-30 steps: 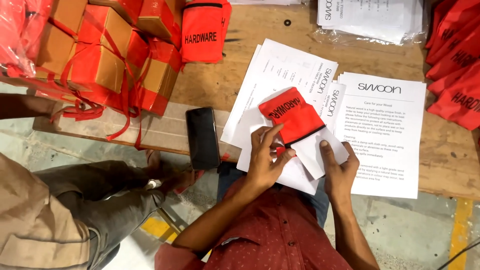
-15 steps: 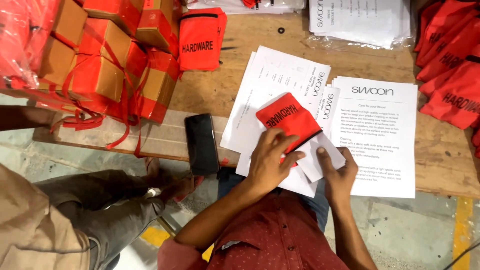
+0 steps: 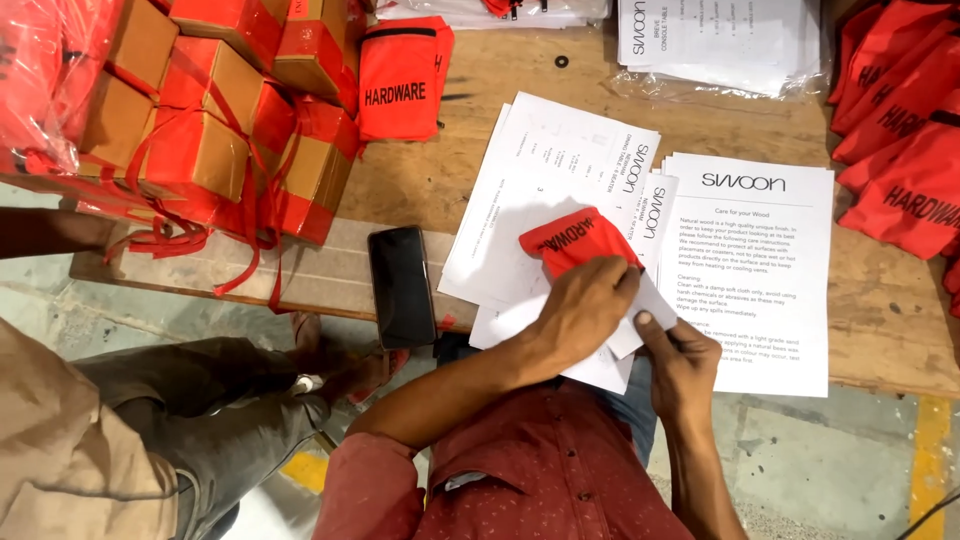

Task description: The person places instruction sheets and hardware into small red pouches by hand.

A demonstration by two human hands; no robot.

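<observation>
One black rectangular phone (image 3: 402, 286) lies on the wooden table (image 3: 470, 170). Two orange fabric pouches show singly: one flat (image 3: 400, 80), one crumpled (image 3: 572, 240). At least four more are heaped at the right edge (image 3: 900, 130). One small black washer (image 3: 562, 62).

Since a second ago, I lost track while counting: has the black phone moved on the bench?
No. The black phone lies at the same spot on the wooden bench, just left of the paper sheets, its lower end over the edge.
</observation>
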